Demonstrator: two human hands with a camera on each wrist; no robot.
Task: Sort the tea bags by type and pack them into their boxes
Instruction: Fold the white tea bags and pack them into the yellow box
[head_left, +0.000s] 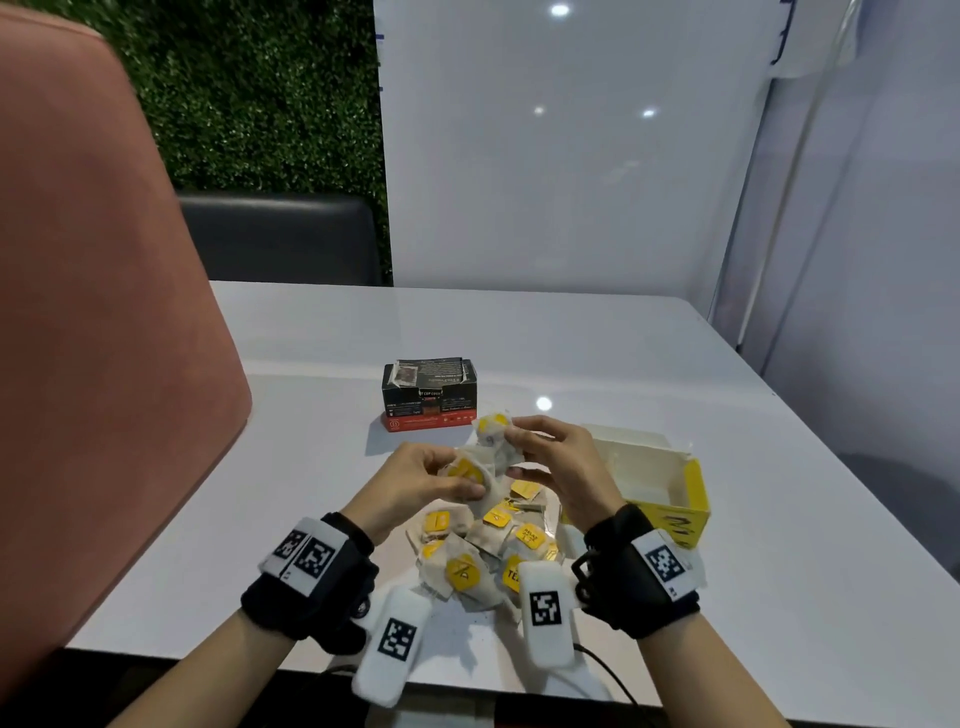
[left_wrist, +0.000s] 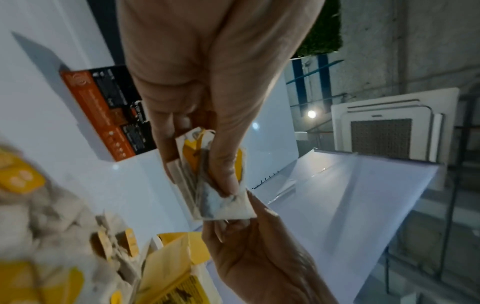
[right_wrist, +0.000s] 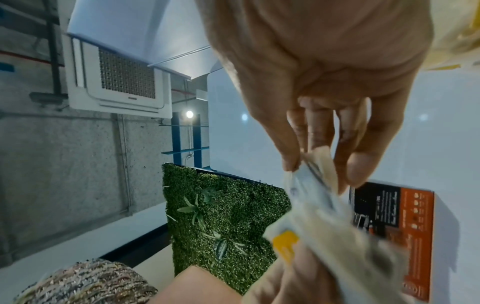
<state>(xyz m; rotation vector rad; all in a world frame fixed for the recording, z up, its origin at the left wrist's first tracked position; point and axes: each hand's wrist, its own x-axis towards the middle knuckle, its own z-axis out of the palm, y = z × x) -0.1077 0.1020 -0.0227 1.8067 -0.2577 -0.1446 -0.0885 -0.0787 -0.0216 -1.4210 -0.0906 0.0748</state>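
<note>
Nearest, the pile (head_left: 483, 551) of yellow-tagged bags lies loose. Above it, the left hand (head_left: 421, 483) pinches a stack (head_left: 467, 473) and the right hand (head_left: 556, 457) pinches more bags (head_left: 493, 431); a slack pinch would drop them back in. The yellow box (head_left: 670, 499) sits at 3 o'clock and the black box (head_left: 430, 395) at 12, so a wrong reach would mix the types.

An office-like or commercial interior: a glossy white table (head_left: 675, 364) against white partition panels (head_left: 571, 156), an artificial green plant wall (head_left: 260, 93), a bare concrete ceiling with a cassette air-conditioning unit (right_wrist: 116, 78), and padded chairs (head_left: 280, 239).
</note>
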